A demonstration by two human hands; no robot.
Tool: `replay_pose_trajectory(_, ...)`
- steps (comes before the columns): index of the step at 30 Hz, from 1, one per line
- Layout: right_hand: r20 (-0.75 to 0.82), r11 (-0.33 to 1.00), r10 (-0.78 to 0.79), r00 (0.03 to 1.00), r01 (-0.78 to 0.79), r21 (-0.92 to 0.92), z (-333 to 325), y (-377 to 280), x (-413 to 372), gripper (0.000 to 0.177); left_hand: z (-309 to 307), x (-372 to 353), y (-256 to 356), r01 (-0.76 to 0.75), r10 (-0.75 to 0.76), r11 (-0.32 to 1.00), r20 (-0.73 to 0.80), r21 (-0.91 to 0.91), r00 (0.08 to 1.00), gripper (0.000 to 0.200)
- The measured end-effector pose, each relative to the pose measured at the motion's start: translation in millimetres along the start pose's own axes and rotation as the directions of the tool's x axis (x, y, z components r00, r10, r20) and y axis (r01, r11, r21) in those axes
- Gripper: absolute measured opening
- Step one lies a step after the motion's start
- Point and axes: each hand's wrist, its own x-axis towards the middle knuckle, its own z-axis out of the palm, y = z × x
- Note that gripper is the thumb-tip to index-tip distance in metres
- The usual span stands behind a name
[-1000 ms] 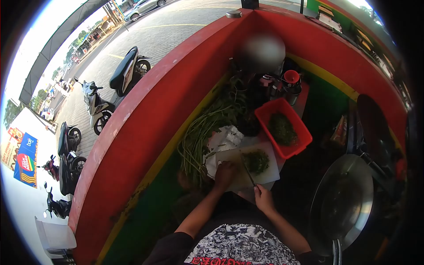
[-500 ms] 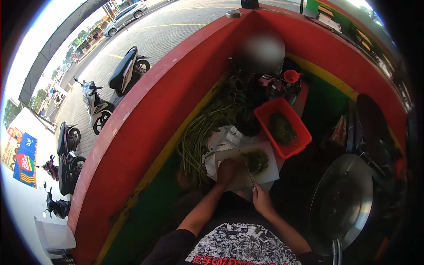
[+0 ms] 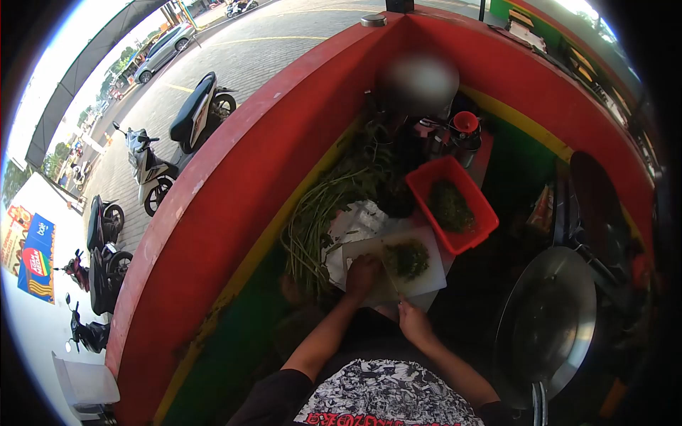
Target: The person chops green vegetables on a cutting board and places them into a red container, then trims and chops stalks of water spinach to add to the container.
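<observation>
My right hand (image 3: 414, 319) is closed round the handle of a knife (image 3: 392, 278), whose thin blade points away from me over a white cutting board (image 3: 432, 282). Just right of the blade lies a pile of chopped green leaves (image 3: 408, 260) on the board. On the board's left side rests my left hand (image 3: 363, 275), its fingers curled in shadow close to the blade; what they hold is hidden. Beyond the board stands a red plastic basin (image 3: 485, 236) with chopped greens (image 3: 449, 206) inside.
Long-stemmed leafy greens (image 3: 312, 213) lie left of the board, by a crumpled white sheet (image 3: 360, 219). A large wok (image 3: 547, 319) is at my right. A red funnel (image 3: 465, 121) sits behind the basin. The low red wall (image 3: 234, 184) curves round the left and back.
The knife has shifted slightly left, closer to my left hand, and its blade looks more upright. The whole view has moved a little. My left hand stays on the board.
</observation>
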Motion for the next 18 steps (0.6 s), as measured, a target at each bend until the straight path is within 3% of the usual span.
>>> replay_pose_trajectory(3, -0.011, 0.999, 0.0, 1.0, -0.001, -0.042, 12.0, 3.6, 14.5, 0.04, 0.7, -0.8, 0.3, 0.001, -0.003, 1.0, 0.077, 0.023, 0.997, 0.019)
replay_pose_trajectory(5, -0.026, 0.998, -0.01, 1.0, 0.008, -0.064, 20.5, 6.4, 29.7, 0.04, -6.9, 3.4, 11.3, 0.101, -0.103, 0.994, 0.077, 0.03, 0.992, 0.023)
replay_pose_trajectory(10, -0.166, 0.995, -0.069, 0.984, 0.079, 0.053, 21.9, 5.0, 34.5, 0.039, 0.4, -3.2, 3.7, 0.156, -0.155, 0.987, 0.049, -0.033, 0.987, 0.024)
replay_pose_trajectory(18, -0.046, 0.999, -0.033, 0.998, 0.033, 0.009, 16.5, 1.1, 10.3, 0.039, 12.9, -8.8, -5.3, 0.126, -0.127, 0.988, -0.016, -0.088, 0.992, 0.026)
